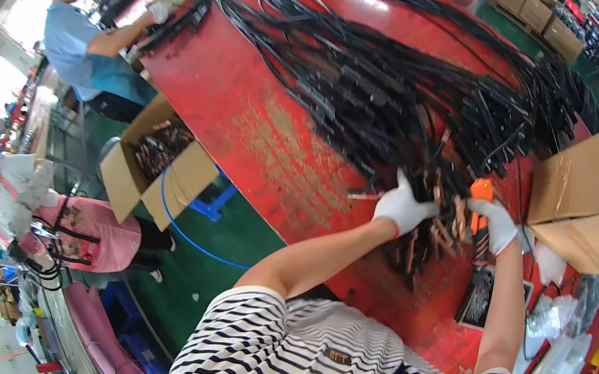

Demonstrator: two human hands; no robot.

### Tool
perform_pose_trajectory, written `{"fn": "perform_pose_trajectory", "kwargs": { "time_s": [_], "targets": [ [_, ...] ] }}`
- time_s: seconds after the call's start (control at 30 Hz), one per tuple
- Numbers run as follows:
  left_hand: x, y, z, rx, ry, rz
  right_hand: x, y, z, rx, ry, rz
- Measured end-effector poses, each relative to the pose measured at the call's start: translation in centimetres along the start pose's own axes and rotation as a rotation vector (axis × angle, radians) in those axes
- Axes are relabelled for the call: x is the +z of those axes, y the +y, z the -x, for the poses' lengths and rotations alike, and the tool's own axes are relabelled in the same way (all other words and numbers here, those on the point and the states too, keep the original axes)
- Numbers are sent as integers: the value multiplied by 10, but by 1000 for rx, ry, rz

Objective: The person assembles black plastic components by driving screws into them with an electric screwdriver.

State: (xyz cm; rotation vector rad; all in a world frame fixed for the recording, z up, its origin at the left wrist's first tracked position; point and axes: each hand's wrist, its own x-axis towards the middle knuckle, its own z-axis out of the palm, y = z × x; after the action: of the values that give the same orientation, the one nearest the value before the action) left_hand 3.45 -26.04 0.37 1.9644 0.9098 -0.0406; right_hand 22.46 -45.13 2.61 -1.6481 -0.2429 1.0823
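Note:
My left hand (pixel 403 207), in a white glove, is at the loose end of a large bundle of black cables (pixel 355 90) on the red table (pixel 224 112). Its thumb points up, while the other fingers curl in among the cable ends; what they grip is hidden. Copper-coloured pieces (pixel 441 230) lie in a heap between my hands. My right hand (pixel 496 224), also gloved in white, is closed round an orange-and-black handheld tool (pixel 478 224). The tool's orange head is beside the copper-coloured ends; its exact kind cannot be made out.
An open cardboard box (pixel 583 199) stands right of my right hand, with clear plastic bags (pixel 555 318) nearer me. Left of the table, another box (pixel 163 150) holds copper-coloured scraps, near a blue hose (pixel 193 240). Co-workers stand at the far left, left and far right.

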Motion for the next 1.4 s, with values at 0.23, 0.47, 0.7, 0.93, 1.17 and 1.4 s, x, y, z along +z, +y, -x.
{"fn": "perform_pose_trajectory", "kwargs": {
  "time_s": [0.23,0.47,0.7,0.93,1.17,1.4],
  "targets": [
    [-18,-27,26,204,0,115,-20,-1,75,-219,235,-111],
    [-66,-57,65,365,240,-29,19,34,159,-407,326,-303],
    [-87,-96,-34,317,349,146,101,57,163,-455,216,-538],
    [-63,-59,-61,-86,132,693,156,85,154,-384,74,-651],
    [-100,-48,-31,-19,86,1114,161,117,129,-199,-198,-628],
    [-111,-43,-10,-93,1,1454,182,127,91,-54,-476,-644]
  ]
}}
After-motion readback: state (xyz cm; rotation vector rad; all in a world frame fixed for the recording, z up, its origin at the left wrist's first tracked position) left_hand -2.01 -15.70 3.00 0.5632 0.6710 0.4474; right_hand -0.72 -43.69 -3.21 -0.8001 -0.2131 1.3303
